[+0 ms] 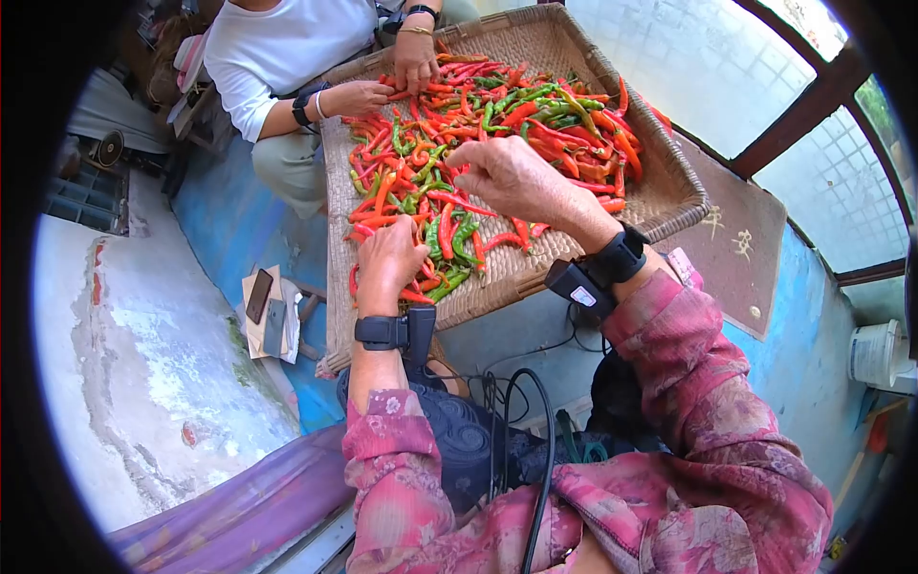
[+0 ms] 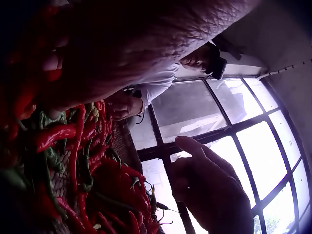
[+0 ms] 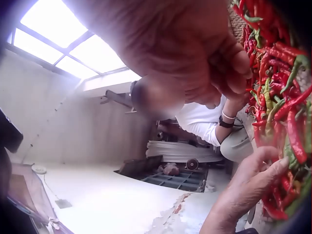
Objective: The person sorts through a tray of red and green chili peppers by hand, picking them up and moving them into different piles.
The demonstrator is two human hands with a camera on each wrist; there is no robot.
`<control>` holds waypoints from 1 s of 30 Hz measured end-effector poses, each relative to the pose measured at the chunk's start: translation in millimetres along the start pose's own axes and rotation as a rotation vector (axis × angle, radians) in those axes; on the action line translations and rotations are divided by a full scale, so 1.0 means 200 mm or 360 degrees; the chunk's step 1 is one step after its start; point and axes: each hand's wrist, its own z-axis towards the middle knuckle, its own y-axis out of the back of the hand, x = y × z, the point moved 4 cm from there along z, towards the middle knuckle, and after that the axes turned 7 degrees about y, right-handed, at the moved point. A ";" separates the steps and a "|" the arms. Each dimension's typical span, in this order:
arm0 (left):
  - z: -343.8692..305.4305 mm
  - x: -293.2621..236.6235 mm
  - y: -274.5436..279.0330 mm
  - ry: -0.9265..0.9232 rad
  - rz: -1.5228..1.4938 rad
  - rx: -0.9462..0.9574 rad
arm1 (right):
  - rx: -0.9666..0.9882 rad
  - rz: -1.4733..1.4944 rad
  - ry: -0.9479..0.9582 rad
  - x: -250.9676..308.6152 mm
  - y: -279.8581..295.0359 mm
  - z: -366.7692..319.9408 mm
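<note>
Red and green chili peppers [image 1: 449,230] [image 3: 295,134] cover a large woven tray [image 1: 660,206]. At its near left part, the left hand [image 1: 390,258] [image 3: 243,190] is down among the peppers, its fingers bent; in the left wrist view a red chili pepper [image 2: 53,74] shows between the fingers of this hand [image 2: 131,53]. Above the middle of the pile is the right hand [image 1: 521,182] [image 2: 209,190], raised clear of the peppers. Its fingers [image 3: 229,73] are curled and no pepper shows in them; part of its palm side is hidden.
Across the tray, another person in a white top [image 1: 287,48] has both hands at the far left peppers. Two phones [image 1: 258,295] lie on a small stand left of the tray. Black cables [image 1: 545,421] hang near the wearer's lap. Windows [image 1: 703,77] line the right side.
</note>
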 end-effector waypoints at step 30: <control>-0.06 0.02 0.08 -0.0018 -0.1723 0.0328 | -0.0280 0.0499 -0.0513 -0.15 -0.12 0.06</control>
